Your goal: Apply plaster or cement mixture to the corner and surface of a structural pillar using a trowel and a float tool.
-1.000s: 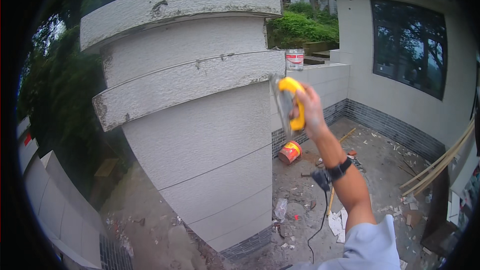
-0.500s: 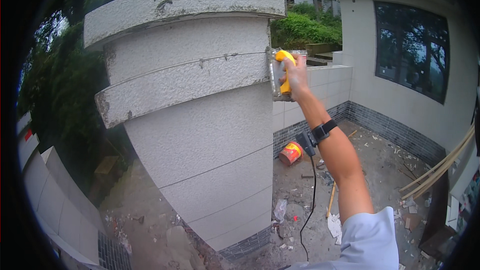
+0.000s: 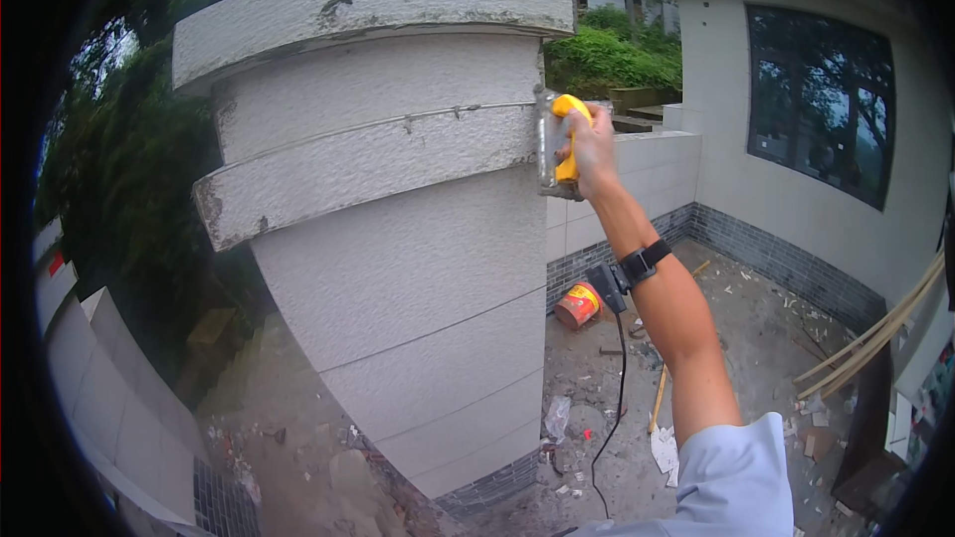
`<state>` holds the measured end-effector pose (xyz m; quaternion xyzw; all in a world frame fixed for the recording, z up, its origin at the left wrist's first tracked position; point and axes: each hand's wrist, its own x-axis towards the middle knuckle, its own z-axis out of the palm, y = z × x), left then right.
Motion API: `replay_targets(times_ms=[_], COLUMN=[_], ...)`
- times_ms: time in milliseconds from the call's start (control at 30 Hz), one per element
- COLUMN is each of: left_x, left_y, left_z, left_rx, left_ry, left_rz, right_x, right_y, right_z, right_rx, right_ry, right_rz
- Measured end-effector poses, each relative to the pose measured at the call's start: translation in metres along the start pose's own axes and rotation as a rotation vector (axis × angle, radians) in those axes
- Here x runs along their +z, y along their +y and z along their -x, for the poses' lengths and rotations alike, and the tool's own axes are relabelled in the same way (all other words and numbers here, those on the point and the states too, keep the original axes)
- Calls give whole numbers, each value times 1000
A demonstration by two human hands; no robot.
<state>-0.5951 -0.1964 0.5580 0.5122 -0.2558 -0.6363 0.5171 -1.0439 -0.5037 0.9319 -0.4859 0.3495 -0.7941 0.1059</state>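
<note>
My right hand (image 3: pixel 594 151) is closed around the yellow handle of a plastering trowel (image 3: pixel 567 164). The trowel's grey, mortar-smeared plate stands upright along the right-hand edge of a rough white stone pillar (image 3: pixel 398 283), level with its projecting band (image 3: pixel 368 164). From this side I cannot tell whether the plate's face presses on the pillar. Along the band's top runs a seam with small blobs of mortar (image 3: pixel 409 123). A black strap with a boxy device (image 3: pixel 609 285) sits on my right wrist, and a cable hangs from it. My left hand is out of the picture.
A thick cap slab (image 3: pixel 378 15) overhangs the pillar's top. Behind my arm, an orange bucket (image 3: pixel 578 305) lies tilted on a floor (image 3: pixel 617 418) strewn with rubble. A low tiled wall (image 3: pixel 657 164), a windowed building (image 3: pixel 716 70) and long wooden strips (image 3: pixel 875 328) are at the right.
The view has shifted slightly, with the pillar a little further right in the picture. My right hand keeps its grip on the trowel, which stays beside the pillar's edge with its plate slightly turned.
</note>
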Motion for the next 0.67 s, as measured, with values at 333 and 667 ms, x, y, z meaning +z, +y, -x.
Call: replay_targets(times_ms=[333, 667], left_x=[-14, -32], left_y=[-12, -12], left_z=[-7, -7], left_rx=[18, 12], left_ry=[-13, -126], left_rz=[64, -75], right_x=[50, 81], right_y=[-13, -22], right_z=[29, 57], right_rx=[-43, -12], right_ry=[-79, -210], right_rz=[56, 47])
